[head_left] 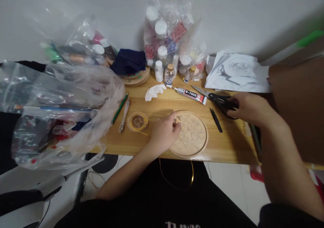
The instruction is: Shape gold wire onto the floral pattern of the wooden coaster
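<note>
A round wooden board with a fine line drawing of curls lies near the table's front edge. Over its left side rests my left hand, thumb and forefinger pinched together on thin gold wire. The wire droops in a loop below the table edge, and a strand also leads towards my hand from the wire spool at the left. My right hand has its fingers on the handles of black scissors. The blades lie partly apart and point left, their tip close to a B-7000 glue tube.
Black tweezers lie right of the board. Left of the spool are a green pencil and a white pen-like tool. Small bottles, a bag of jars and paper sketches line the back. Plastic bags crowd the left.
</note>
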`<action>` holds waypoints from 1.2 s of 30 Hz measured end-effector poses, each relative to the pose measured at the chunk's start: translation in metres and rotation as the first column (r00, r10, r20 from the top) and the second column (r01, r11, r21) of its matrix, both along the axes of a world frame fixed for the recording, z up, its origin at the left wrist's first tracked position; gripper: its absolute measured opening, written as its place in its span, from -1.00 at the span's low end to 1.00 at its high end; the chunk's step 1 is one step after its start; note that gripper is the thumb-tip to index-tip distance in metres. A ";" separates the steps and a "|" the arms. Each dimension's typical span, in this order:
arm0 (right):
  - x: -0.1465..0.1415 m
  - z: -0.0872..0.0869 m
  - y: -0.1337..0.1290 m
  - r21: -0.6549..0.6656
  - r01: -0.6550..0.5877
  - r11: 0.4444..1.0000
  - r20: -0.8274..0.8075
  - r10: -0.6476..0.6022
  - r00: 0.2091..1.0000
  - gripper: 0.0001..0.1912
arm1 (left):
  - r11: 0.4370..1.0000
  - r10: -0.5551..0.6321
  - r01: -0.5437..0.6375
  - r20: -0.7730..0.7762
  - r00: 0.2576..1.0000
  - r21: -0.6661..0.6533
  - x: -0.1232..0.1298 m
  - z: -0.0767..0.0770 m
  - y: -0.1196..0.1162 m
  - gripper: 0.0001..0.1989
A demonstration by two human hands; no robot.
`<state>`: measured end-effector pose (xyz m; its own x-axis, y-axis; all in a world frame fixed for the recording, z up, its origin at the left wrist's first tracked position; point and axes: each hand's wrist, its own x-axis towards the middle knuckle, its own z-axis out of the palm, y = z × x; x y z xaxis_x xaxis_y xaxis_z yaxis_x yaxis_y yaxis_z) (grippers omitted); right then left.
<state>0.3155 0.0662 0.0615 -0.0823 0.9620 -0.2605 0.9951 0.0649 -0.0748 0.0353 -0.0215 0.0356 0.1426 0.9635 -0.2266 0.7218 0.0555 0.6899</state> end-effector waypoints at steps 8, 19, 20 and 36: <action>0.034 0.011 -0.082 -0.218 0.302 0.928 -0.371 -0.365 0.854 -0.55 | 0.996 0.042 -0.046 0.059 0.997 0.071 -0.004 -0.004 -0.006 -0.71; -0.003 0.009 -0.141 -0.399 0.082 0.913 -0.741 -0.374 0.558 -0.54 | 0.971 -0.001 0.000 0.008 1.000 0.237 -0.007 -0.010 -0.010 -0.86; -0.005 0.006 -0.141 -0.364 0.054 0.930 -0.767 -0.332 0.549 -0.53 | 0.969 -0.006 0.005 0.005 1.000 0.246 -0.007 -0.010 -0.009 -0.87; -0.018 0.012 -0.133 -0.279 0.129 0.952 -0.410 -0.239 0.880 -0.47 | 0.979 -0.033 0.024 0.044 0.998 0.204 -0.009 -0.011 -0.010 -0.84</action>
<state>0.2974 -0.0669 0.0735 -0.0678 0.8849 -0.4609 0.8500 -0.1906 -0.4910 0.0260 -0.0313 0.0247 0.1764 0.9841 -0.0184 0.6875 -0.1098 0.7179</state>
